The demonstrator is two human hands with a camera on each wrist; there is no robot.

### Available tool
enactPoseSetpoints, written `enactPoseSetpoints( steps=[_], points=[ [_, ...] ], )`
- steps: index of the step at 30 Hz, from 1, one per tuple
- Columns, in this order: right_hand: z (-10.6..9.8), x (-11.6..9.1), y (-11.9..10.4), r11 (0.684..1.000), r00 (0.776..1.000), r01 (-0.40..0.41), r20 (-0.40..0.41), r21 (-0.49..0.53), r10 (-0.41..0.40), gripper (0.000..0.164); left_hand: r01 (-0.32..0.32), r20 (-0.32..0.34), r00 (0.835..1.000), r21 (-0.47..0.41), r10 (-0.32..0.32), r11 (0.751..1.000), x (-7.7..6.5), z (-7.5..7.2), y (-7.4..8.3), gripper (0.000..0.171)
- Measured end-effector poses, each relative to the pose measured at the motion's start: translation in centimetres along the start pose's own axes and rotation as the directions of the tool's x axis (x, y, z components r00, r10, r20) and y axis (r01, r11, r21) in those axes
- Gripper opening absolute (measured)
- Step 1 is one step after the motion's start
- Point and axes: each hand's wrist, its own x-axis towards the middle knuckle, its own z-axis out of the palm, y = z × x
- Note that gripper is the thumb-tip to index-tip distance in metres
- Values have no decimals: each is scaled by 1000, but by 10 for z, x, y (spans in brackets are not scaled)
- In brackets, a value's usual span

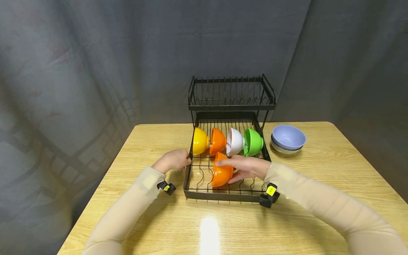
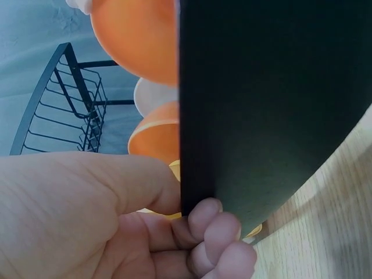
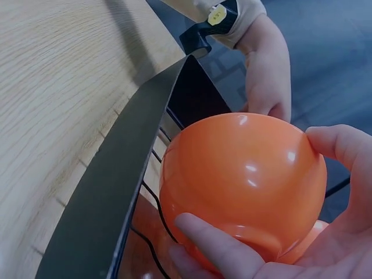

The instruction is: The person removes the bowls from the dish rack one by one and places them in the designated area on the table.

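Observation:
A black two-tier dish rack [image 1: 220, 196] stands on the wooden table. My left hand [image 1: 175, 160] grips the left side of its lower tier; in the left wrist view the thumb is inside the rack wall [image 2: 261, 104] and the fingers outside. With my right hand [image 1: 248, 164] I hold an orange bowl [image 1: 221, 176], tipped on its side at the front of the lower tier. Thumb and fingers spread round the bowl [image 3: 244, 168] in the right wrist view. Behind it, a yellow bowl [image 1: 199, 141], another orange bowl [image 1: 218, 140], a white bowl [image 1: 235, 141] and a green bowl [image 1: 254, 142] lean in a row.
Right of the rack, a lavender bowl [image 1: 288, 136] tops a small stack with a dark blue and a whitish bowl beneath. The rack's upper tier [image 1: 232, 107] rises at the back. A grey curtain [image 1: 223, 42] hangs behind the table.

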Motion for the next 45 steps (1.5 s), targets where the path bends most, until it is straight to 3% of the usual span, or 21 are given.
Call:
enactPoseSetpoints(
  steps=[6,11,14,17,19,22,25,27,35,38,41,45],
  points=[
    [-10,-17,-3,1000,999,14,32,11,-14,59,-2,6,1000,-10,2,1000,1,2,-2,25],
    [-35,-41,-11,991,987,96,120,93,-107,61,-10,3,1000,-2,10,1000,1,1,-2,26],
    [-55,-56,-11,970,956,184,199,159,-214,57,-11,5,1000,9,11,1000,1,1,-2,27],
    [-77,-67,-4,922,883,258,318,288,-346,44,-9,9,1000,12,9,1000,1,0,-2,27],
    [-91,-70,2,870,818,260,384,419,-429,39,-7,7,1000,12,6,1000,1,0,-2,27],
    [-111,-73,12,771,729,200,434,605,-529,43,-6,4,1000,17,6,1000,1,0,-1,27],
    [-132,-79,23,680,677,159,423,716,-603,45,-10,6,1000,16,9,1000,1,0,-1,27],
    [-146,-84,30,632,659,147,402,761,-636,45,-9,9,1000,14,9,1000,1,0,-1,28],
    [-202,-106,56,436,640,183,230,881,-733,50,-1,8,1000,-2,1,1000,-1,-1,1,27],
    [-220,-113,65,361,661,193,151,913,-735,54,-6,7,1000,-2,6,1000,-1,-1,1,27],
    [-235,-116,73,244,686,186,52,952,-725,56,-1,9,1000,-5,1,1000,0,-1,1,27],
    [-250,-117,85,81,719,236,-118,968,-685,54,2,8,1000,-7,-2,1000,0,-1,1,27]
  ],
)
